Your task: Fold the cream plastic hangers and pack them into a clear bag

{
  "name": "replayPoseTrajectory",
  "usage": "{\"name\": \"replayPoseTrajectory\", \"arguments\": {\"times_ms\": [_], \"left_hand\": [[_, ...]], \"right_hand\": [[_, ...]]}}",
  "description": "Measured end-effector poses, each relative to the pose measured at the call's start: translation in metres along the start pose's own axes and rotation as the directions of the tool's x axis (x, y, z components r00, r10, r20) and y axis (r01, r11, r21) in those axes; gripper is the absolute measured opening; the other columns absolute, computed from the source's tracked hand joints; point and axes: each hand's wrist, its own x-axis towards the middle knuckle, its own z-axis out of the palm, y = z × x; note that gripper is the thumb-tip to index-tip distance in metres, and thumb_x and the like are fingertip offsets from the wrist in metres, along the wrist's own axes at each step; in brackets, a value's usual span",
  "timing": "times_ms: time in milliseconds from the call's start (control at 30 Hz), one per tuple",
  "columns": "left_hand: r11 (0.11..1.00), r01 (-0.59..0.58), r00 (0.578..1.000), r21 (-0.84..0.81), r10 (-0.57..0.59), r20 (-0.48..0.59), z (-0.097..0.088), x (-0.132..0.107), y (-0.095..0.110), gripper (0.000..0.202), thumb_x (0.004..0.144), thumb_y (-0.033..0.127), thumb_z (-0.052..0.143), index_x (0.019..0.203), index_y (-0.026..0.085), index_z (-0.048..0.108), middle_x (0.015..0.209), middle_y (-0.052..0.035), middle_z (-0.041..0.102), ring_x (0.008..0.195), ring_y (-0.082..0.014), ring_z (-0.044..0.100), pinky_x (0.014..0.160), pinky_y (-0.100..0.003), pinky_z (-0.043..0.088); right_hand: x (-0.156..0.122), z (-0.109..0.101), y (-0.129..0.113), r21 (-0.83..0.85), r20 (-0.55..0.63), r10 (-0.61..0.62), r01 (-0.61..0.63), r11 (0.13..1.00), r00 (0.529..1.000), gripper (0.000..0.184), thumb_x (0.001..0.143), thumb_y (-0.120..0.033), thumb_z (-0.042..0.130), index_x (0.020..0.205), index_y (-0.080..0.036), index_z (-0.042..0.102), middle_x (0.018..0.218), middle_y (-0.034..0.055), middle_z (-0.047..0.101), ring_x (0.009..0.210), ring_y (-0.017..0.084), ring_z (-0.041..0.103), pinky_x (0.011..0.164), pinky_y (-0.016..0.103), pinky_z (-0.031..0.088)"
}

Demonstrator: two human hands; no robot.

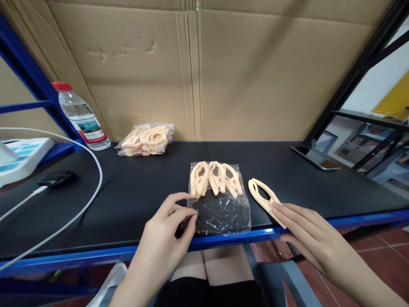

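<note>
A clear plastic bag lies flat near the front edge of the black table, with several cream folding hangers in its far half. At the bag's left edge, my left hand is closed, thumb and fingertip pinching the film. To the right of the bag, a single folded cream hanger rests at a slant on the tabletop. My right hand has its fingers laid over that hanger's near end, and the thumb is lower, by the table edge.
Further back lies another clear packet of cream hangers. A water bottle with a red cap stands at the left, near a white cable and a black device. A phone lies at the right. Cardboard closes off the back.
</note>
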Motion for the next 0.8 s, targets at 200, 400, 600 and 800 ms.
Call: {"name": "replayPoseTrajectory", "arguments": {"times_ms": [200, 400, 600, 800], "left_hand": [[0.995, -0.037, 0.999, -0.088, 0.039, 0.02, 0.008, -0.001, 0.013, 0.018, 0.089, 0.01, 0.051, 0.081, 0.017, 0.066, 0.109, -0.0093, 0.061, 0.081, -0.0143, 0.067, 0.069, -0.025, 0.054], [0.99, -0.057, 0.998, -0.126, 0.056, -0.011, 0.007, -0.001, 0.018, 0.016, 0.089, 0.01, 0.052, 0.081, 0.017, 0.064, 0.109, -0.008, 0.059, 0.081, -0.0133, 0.065, 0.072, -0.026, 0.053], [0.994, -0.075, 0.996, -0.075, 0.072, -0.051, 0.001, 0.002, 0.019, 0.012, 0.089, 0.012, 0.056, 0.083, 0.018, 0.064, 0.107, -0.0065, 0.059, 0.078, -0.0126, 0.063, 0.072, -0.027, 0.05], [0.987, -0.157, 0.986, -0.03, 0.155, -0.06, -0.004, 0.008, 0.02, 0.012, 0.087, 0.01, 0.058, 0.087, 0.018, 0.066, 0.112, -0.0076, 0.059, 0.08, -0.0147, 0.057, 0.072, -0.03, 0.05]], "right_hand": [[-0.02, 0.005, -0.008, -0.001, -0.013, 0.029, -0.029, 1.0, 0.999, 0.049, 0.098, -0.009, 0.045, 0.146, -0.013, 0.04, 0.14, 0.015, 0.052, 0.128, 0.03, 0.047, 0.096, 0.047, 0.047], [-0.03, 0.01, -0.009, -0.033, -0.12, 0.005, -0.009, 0.999, 0.993, 0.05, 0.095, -0.002, 0.047, 0.144, -0.011, 0.043, 0.127, 0.0162, 0.063, 0.119, 0.03, 0.056, 0.09, 0.046, 0.048], [-0.024, 0.004, -0.016, -0.11, -0.233, -0.1, 0.075, 0.991, 0.967, 0.047, 0.092, 0.001, 0.046, 0.139, -0.005, 0.048, 0.115, 0.0188, 0.069, 0.106, 0.03, 0.065, 0.078, 0.041, 0.053], [-0.031, -0.013, -0.023, 0.013, -0.259, 0.134, -0.135, 0.991, 0.957, 0.056, 0.089, -0.001, 0.051, 0.143, -0.018, 0.047, 0.128, 0.0071, 0.064, 0.112, 0.025, 0.063, 0.097, 0.038, 0.052]]}}
